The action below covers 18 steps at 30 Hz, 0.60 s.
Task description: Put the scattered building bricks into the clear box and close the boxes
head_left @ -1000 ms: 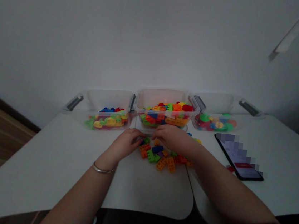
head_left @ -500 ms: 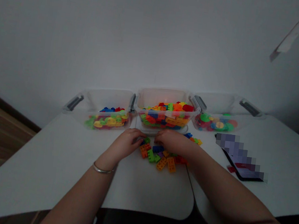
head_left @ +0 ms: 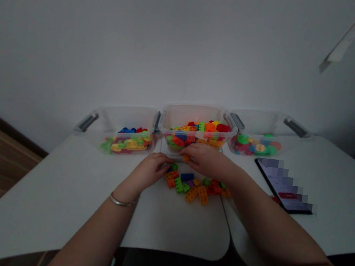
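Low over the table, my left hand [head_left: 152,168] has its thumb and fingers closed at a green building brick [head_left: 174,166], with a dark blue piece partly hidden beside it. My right hand [head_left: 206,158] pinches an orange building brick [head_left: 186,157] just in front of the middle bin. Below both hands lies a loose pile of bricks, among them a dark blue brick [head_left: 187,177], a lime green brick [head_left: 178,185] and a yellow-orange brick [head_left: 203,195]. The right forearm covers part of the pile's right side.
Three clear bins stand along the wall: the left bin [head_left: 128,114], the middle bin [head_left: 195,111] and the right bin [head_left: 259,119], each holding colourful plastic pieces. A phone [head_left: 282,185] with a lit screen lies on the white table [head_left: 179,227] at right.
My right hand has risen away from the pile toward the middle bin, and an orange brick now shows in its fingers. The left hand has stayed in place.
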{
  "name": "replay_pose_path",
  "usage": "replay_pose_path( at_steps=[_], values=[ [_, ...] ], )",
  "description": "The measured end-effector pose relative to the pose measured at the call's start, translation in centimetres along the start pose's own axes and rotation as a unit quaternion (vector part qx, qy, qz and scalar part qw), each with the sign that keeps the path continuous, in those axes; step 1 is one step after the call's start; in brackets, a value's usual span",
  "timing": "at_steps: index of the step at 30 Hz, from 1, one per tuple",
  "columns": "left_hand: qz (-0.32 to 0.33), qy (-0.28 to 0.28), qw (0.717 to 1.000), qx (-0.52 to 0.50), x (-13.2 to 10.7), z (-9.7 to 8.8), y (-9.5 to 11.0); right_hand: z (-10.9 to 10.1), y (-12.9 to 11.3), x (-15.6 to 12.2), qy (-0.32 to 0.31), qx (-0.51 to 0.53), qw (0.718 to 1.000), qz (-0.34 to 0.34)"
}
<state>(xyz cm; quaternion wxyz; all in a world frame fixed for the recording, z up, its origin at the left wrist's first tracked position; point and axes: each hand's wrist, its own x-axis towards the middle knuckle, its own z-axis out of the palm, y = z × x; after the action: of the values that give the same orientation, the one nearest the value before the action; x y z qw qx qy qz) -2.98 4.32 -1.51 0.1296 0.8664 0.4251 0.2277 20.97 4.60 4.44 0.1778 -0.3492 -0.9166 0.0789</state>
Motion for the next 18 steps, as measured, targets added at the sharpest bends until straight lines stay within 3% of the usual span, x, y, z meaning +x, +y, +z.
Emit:
replay_pose_path(
  at_steps=[6,11,14,18],
  values=[
    [-0.004,0.001,1.000,0.003,-0.1,-0.2,0.0,-2.9,0.1,-0.9,0.220,-0.032,0.975,0.020],
    [-0.013,-0.002,1.000,0.004,-0.3,-0.3,-0.1,-4.0,2.3,-1.4,0.351,-0.061,0.929,0.103],
    [-0.013,-0.001,1.000,0.005,-0.4,-0.2,-0.3,-4.1,3.6,-1.4,0.383,-0.049,0.910,0.152],
    [-0.006,-0.009,1.000,0.005,-0.4,0.0,-0.4,-3.9,4.7,-1.4,0.358,-0.029,0.914,0.190]
  ],
)
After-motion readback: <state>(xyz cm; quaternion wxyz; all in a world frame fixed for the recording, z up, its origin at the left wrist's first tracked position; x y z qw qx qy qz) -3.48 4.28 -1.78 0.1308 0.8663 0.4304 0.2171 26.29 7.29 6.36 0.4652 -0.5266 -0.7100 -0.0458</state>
